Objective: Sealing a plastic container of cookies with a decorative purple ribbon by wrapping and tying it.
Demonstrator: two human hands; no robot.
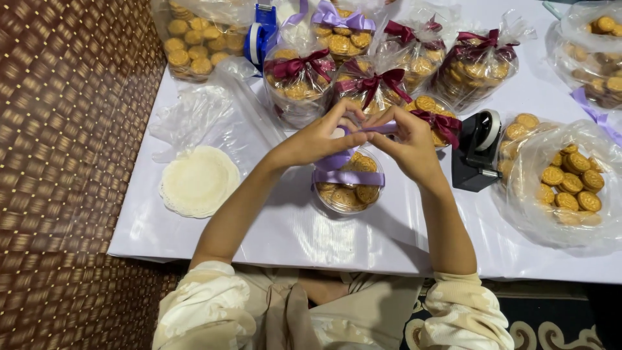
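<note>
A clear round tub of golden cookies [347, 192] stands on the white table cover [291, 227] in front of me, with a purple ribbon [348, 177] wrapped across it. My left hand [321, 137] and my right hand [408, 144] meet just above the tub. Both pinch the purple ribbon, a short stretch of it pulled taut between their fingertips. The tub's far side is hidden behind my fingers.
Behind the hands stand several wrapped cookie tubs with maroon bows [370, 85] and one with a purple bow [342, 24]. A black tape dispenser [478, 150] is on the right, a blue one [262, 31] at the back. Open bags of cookies [569, 185] lie right, paper doilies [199, 181] left.
</note>
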